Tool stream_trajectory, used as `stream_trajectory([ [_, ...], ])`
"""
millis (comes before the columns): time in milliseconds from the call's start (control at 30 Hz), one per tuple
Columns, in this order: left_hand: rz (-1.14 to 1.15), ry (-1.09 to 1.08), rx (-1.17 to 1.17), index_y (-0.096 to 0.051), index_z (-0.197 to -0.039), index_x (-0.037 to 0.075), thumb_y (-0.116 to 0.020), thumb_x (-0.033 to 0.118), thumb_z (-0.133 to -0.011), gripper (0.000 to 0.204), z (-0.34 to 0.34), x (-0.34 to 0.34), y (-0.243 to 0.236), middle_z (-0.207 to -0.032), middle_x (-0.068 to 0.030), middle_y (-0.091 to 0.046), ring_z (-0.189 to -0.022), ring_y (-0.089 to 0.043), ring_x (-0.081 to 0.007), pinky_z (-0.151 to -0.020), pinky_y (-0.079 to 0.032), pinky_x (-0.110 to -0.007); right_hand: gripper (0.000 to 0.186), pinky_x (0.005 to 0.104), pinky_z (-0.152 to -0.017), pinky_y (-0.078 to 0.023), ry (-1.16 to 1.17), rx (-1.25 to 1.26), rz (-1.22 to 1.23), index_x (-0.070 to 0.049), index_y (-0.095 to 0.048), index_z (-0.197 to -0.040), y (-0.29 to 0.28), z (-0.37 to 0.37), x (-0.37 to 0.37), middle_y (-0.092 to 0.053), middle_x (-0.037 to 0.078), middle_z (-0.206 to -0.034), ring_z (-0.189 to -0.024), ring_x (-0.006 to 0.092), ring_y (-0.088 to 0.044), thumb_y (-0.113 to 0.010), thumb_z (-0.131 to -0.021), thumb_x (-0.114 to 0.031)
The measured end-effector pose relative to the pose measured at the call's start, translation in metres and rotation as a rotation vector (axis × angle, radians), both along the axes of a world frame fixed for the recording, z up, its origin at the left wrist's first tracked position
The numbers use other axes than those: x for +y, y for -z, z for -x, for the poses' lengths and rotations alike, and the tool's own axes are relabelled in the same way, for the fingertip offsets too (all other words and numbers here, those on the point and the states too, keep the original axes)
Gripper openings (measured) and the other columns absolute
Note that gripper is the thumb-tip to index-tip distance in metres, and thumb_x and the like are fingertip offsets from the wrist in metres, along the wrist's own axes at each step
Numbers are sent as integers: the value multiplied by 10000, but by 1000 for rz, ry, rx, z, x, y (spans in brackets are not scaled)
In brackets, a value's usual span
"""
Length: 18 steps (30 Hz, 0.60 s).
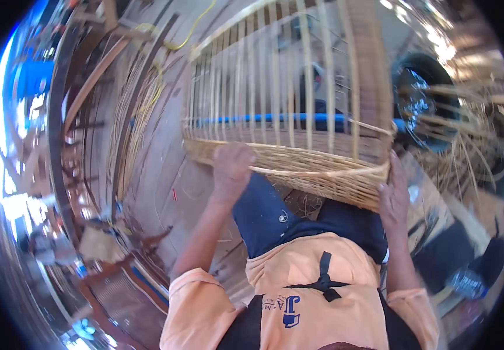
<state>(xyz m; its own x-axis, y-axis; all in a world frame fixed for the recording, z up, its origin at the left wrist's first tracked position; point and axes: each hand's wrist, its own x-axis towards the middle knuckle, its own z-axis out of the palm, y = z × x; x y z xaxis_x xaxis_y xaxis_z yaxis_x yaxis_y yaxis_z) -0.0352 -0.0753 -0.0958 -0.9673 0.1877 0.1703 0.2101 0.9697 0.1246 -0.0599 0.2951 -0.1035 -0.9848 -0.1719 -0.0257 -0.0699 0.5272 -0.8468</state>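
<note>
A large, partly woven wicker basket (298, 158) spans the space in front of my legs. Its near side is a tightly woven tan band, from which bare upright stakes (275, 87) run away from me to a far rail. Over the left part of the woven band, my left hand (233, 167) is closed with its fingers curled on the edge. At the near right corner, my right hand (395, 195) grips the band from the side, thumb showing; some of its fingers are hidden. A flat brown board (373, 70) runs along the basket's right side.
To the right stands a dark round tub (421, 99) with water and long cane strands sticking out. Bundled cane (132, 128) and dark wooden bars lie left. A chair-like wooden frame with a woven panel (115, 300) is at lower left; a plastic bottle (468, 284) lies lower right.
</note>
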Motion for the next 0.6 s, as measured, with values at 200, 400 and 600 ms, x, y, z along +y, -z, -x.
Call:
stream_trajectory([
  [200, 279, -695, -42, -637, -955, 115, -584, 175, -831, 147, -66, -148, 44, -1012, -124, -585, -977, -549, -337, -828, -424, -456, 551, 324, -1020, -325, 278, -140, 81, 39, -387, -1343, -13, -2, -32, -466, 165, -1304, -1196, 229, -453, -515, -944, -318],
  [400, -113, -1051, -143, -595, -1047, 93, -483, 158, -896, 199, -78, -222, 117, -994, -174, -591, -899, -593, -368, -735, -474, -471, 595, 349, -1001, -320, 330, -147, -260, 69, -363, -1314, -10, 1, -41, -445, 208, -1260, -1150, 284, -440, -529, -931, -355],
  [600, -250, -1146, -20, -438, -1294, 79, -469, 150, -875, 426, -43, -230, 187, -1290, -189, -467, -1107, -522, -372, -905, -450, -441, 523, 346, -873, -368, 305, -45, -435, 59, -411, -1225, -14, 3, -50, -478, 167, -1044, -936, 263, -453, -501, -948, -376],
])
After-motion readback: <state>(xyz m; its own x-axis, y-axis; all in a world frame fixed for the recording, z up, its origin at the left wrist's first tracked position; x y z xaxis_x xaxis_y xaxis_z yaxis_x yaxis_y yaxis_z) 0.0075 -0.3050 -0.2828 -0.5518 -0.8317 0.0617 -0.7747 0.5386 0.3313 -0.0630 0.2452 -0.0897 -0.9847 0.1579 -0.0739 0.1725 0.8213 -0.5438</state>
